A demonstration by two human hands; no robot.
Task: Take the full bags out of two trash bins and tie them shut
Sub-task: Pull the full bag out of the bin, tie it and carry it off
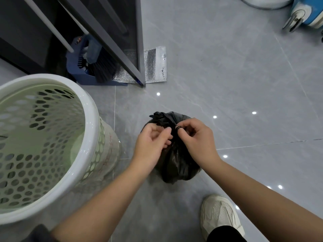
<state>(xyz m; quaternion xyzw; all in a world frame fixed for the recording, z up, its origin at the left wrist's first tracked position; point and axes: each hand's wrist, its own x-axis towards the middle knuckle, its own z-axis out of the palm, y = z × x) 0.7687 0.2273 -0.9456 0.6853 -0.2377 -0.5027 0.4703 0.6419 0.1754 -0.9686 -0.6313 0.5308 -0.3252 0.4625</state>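
Floor: big grey glossy tiles with thin pale joints. Small bright light reflections are scattered around the black bag.
Dark frame: a tall dark panel with a metal edge, up and to the left of the black bag. Its lower corner meets the floor.
White bin: a round bin with a smooth white rim and walls full of oval holes, standing left of the black bag. The inside looks pale green. Translucent plastic with reddish marks lies against the outer wall on the bag's side, and I cannot tell what it is.
Black bag: out of the bin and sitting on the floor, bulging. Its mouth is gathered into a twisted neck on top, with a crumpled tuft sticking out on the far side.
Left hand: fingers curled, fingertips pinching the left side of the bag's neck.
Right hand: thumb and forefinger nip a thin black strand at the neck.
Blue dustpan: beyond the bag, by the dark frame, with a dark-bristled brush standing in it.
Silver foil sheet: flat on the floor, straight beyond the bag.
Blue wheeled object: far up and to the right of the bag.
White shoe: on the floor, nearer than the bag and to its right.
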